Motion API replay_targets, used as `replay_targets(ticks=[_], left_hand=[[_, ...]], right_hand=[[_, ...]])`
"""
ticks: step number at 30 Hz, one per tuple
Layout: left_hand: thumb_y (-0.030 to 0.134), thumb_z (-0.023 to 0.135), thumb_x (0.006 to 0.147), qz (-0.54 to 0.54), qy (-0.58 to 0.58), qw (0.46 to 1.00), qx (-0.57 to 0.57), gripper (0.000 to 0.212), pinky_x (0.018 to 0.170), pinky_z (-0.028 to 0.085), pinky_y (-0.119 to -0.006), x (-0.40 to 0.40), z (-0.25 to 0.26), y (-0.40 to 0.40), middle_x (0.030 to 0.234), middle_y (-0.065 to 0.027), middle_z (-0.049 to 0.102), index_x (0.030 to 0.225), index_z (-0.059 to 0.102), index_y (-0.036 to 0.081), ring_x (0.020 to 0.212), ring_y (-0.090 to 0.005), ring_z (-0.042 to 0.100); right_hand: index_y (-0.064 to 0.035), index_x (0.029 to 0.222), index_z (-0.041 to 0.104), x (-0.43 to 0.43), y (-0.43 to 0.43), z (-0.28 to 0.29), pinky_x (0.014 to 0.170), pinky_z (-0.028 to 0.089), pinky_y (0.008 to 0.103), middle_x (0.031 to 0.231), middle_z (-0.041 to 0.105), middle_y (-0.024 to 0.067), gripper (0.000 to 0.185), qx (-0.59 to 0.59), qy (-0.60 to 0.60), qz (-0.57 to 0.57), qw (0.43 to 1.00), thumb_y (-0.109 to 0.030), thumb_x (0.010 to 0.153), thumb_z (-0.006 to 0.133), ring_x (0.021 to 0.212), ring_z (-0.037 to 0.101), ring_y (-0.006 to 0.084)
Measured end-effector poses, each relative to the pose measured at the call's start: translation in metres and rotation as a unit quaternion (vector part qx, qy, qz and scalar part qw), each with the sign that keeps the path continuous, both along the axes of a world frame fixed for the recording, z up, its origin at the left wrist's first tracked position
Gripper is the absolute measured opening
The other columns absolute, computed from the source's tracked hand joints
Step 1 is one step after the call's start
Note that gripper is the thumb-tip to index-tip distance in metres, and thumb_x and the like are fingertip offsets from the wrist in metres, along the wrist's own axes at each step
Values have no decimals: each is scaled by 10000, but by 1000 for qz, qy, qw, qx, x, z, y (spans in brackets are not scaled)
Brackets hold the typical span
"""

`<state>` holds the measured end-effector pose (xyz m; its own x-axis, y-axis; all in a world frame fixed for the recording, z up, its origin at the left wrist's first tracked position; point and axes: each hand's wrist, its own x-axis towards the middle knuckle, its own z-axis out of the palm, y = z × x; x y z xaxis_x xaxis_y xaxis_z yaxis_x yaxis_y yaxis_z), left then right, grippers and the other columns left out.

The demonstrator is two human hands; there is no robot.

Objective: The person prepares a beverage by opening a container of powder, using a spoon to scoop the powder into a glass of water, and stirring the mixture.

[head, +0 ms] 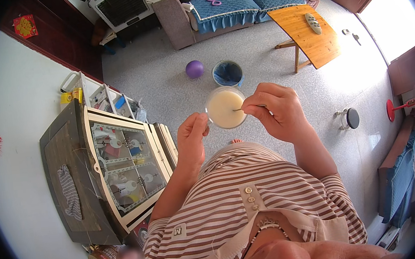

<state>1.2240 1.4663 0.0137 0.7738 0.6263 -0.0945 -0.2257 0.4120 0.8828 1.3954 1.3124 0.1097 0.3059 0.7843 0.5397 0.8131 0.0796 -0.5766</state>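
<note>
A clear glass cup (226, 108) holding a pale, milky liquid is in front of my body, above the floor. My left hand (194, 132) grips the cup at its left side, where the handle seems to be; the fingers hide most of it. On the other side, my right hand (274, 108) pinches a thin metal utensil (238, 109), probably a spoon. Its lower end dips into the liquid, so its tip is hidden. Past the cup, a bin with a blue liner (227, 74) and a purple ball (194, 69) rest on the speckled floor.
At left is a glass-doored cabinet (132, 163) with a striped cloth (70, 193) on top. A wooden folding table (305, 35) stands at the upper right, near a sofa with blue covers (225, 4). A round black-topped stool (352, 118) and a red fan (390, 110) are to the right.
</note>
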Motion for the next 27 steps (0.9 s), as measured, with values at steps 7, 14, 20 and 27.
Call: replay_targets(ticks=[7, 14, 20, 27], left_hand=[[181, 611, 1041, 0, 5, 1000, 2, 301, 649, 356, -249, 0, 1, 0, 675, 91, 418, 745, 580, 145, 641, -34, 337], [189, 615, 1040, 0, 1, 1000, 4, 307, 643, 347, -248, 1, 1, 0, 675, 87, 415, 739, 579, 143, 643, -38, 335], [184, 611, 1039, 1, 8, 1000, 1, 313, 645, 342, -248, 1, 3, -3, 685, 82, 414, 732, 578, 135, 652, -42, 337], [172, 609, 1031, -10, 9, 1000, 5, 306, 650, 325, -265, 0, 1, -5, 684, 64, 409, 735, 575, 102, 673, -64, 353]], right_hand=[[-76, 848, 711, 1, -1, -3, 574, 517, 357, 792, 656, 44, 68, -2, -1, 12, 1000, -110, 832, 767, 676, 655, 249], [-93, 855, 718, 0, 1, -7, 592, 525, 376, 800, 654, 46, 60, -22, 17, 46, 999, -112, 827, 767, 691, 659, 267], [-101, 864, 721, 1, 8, -11, 612, 534, 386, 831, 668, 41, 64, -35, -6, 45, 998, -137, 828, 760, 725, 668, 268], [-112, 859, 720, 2, 17, -18, 604, 533, 389, 840, 675, 29, 60, -13, -36, 7, 999, -150, 831, 758, 745, 677, 265]])
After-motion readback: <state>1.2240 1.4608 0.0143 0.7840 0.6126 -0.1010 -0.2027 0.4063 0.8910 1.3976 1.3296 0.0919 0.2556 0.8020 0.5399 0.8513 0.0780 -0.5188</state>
